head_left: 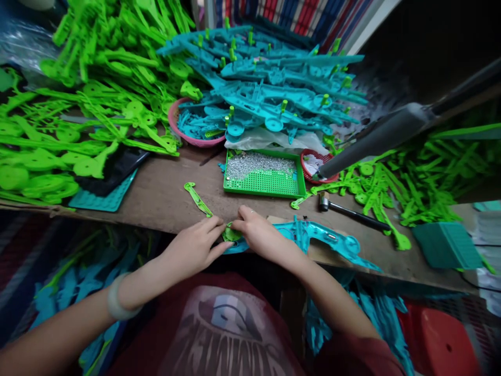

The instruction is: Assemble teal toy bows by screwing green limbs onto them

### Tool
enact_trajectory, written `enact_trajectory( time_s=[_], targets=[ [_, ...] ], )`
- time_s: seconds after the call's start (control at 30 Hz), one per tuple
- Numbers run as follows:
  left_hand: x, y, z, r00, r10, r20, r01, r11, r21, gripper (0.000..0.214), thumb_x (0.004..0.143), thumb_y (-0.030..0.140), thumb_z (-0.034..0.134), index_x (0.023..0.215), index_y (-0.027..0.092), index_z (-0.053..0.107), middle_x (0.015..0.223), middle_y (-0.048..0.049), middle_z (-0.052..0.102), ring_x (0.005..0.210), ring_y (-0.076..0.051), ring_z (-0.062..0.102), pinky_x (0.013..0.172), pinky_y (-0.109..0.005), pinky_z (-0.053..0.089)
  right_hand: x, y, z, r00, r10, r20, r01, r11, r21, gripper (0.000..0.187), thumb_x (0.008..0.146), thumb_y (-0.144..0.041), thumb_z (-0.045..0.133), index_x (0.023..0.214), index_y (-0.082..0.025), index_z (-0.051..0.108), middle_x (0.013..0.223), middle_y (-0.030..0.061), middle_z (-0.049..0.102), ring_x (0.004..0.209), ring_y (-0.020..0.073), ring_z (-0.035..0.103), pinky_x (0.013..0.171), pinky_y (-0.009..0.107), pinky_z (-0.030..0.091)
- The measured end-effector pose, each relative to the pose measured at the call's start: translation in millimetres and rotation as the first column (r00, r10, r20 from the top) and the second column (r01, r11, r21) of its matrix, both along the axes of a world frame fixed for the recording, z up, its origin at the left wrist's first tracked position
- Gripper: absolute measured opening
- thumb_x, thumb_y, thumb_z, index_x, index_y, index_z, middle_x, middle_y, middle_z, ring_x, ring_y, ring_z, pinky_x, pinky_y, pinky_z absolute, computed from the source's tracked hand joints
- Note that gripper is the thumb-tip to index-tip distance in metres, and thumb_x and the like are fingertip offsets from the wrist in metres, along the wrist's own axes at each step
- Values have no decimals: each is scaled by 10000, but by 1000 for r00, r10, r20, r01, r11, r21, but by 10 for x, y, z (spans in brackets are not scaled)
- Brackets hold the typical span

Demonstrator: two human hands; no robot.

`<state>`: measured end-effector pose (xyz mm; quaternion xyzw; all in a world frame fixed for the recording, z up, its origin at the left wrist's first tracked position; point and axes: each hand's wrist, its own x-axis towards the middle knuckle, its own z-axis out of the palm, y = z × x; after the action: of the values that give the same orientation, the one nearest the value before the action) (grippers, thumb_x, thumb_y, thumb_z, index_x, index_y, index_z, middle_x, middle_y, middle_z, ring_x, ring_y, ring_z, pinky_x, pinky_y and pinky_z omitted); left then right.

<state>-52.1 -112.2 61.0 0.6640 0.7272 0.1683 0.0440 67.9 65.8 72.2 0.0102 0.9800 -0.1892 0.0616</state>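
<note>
A long blue plastic shell, shaped like half a toy gun, lies along the front of the table with its open inner side up. Over its left end, my left hand and my right hand meet around a round green plastic part. The left fingers and thumb pinch that part from the left. From the other side, the bent right fingers press on it, partly hiding it. Just beyond my left hand rests a slim green plastic arm.
Beyond my hands sits a green tray of small metal screws. A black-handled hammer lies to the right, near a grey pole. Blue shells are stacked behind, beside a pink bowl. Green parts heap up on the left.
</note>
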Motion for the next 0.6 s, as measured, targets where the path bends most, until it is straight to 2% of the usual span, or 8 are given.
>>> enact_trajectory(
  time_s=[0.1, 0.2, 0.3, 0.37, 0.4, 0.5, 0.6],
  targets=[
    [233, 5, -28, 987, 122, -107, -118, 992, 38, 502, 974, 482, 554, 1271, 81, 612, 1253, -190, 661, 1071, -324, 662, 793, -416, 590, -11, 72, -6, 999, 44, -2, -44, 999, -31, 217, 925, -53, 506, 985, -174, 676, 958, 64, 510, 833, 185, 482, 736, 293, 396],
    [393, 25, -119, 967, 185, -173, -164, 978, 129, 538, 958, 459, 588, 1291, 36, 596, 1310, -220, 646, 1089, -339, 650, 797, -423, 582, 33, 166, 5, 1000, -5, -26, -1, 974, -227, 202, 954, -74, 475, 1043, -164, 632, 962, 59, 538, 817, 169, 499, 737, 288, 405],
    [387, 57, -178, 977, 126, -170, -97, 981, 166, 479, 981, 428, 553, 1244, 33, 620, 1250, -205, 682, 1046, -316, 659, 795, -411, 572, 71, 199, 43, 988, -130, -79, 71, 852, -519, 135, 961, -132, 514, 1082, -177, 553, 936, 25, 578, 813, 148, 536, 740, 266, 433],
    [323, 70, -188, 986, 58, -158, -30, 984, 173, 462, 997, 416, 527, 1244, 37, 618, 1220, -193, 695, 1038, -305, 661, 801, -406, 568, 80, 169, 61, 983, -164, -82, 81, 787, -611, 112, 941, -148, 550, 1041, -194, 531, 884, -3, 580, 788, 139, 543, 726, 255, 436],
    [288, 72, -188, 987, 32, -154, -5, 985, 174, 457, 1002, 412, 523, 1247, 37, 615, 1212, -191, 698, 1035, -302, 662, 802, -405, 566, 84, 143, 62, 984, -158, -77, 78, 783, -617, 101, 930, -143, 561, 1008, -199, 531, 863, -12, 576, 772, 136, 541, 715, 252, 431],
    [211, 63, -188, 987, -22, -161, 51, 982, 180, 402, 1000, 385, 542, 1208, 54, 632, 1184, -180, 707, 1021, -294, 663, 789, -400, 555, 112, 63, 35, 991, -110, -79, 51, 844, -534, 97, 921, -98, 554, 929, -195, 552, 850, -5, 576, 783, 140, 543, 724, 254, 418],
    [176, 44, -193, 983, -61, -175, 97, 974, 204, 320, 1005, 357, 540, 1149, 95, 653, 1139, -147, 722, 1019, -279, 660, 795, -391, 539, 175, 43, -6, 990, -98, -99, 54, 924, -378, 145, 971, -100, 481, 933, -181, 595, 886, 28, 551, 811, 153, 537, 732, 262, 414]
  ],
)
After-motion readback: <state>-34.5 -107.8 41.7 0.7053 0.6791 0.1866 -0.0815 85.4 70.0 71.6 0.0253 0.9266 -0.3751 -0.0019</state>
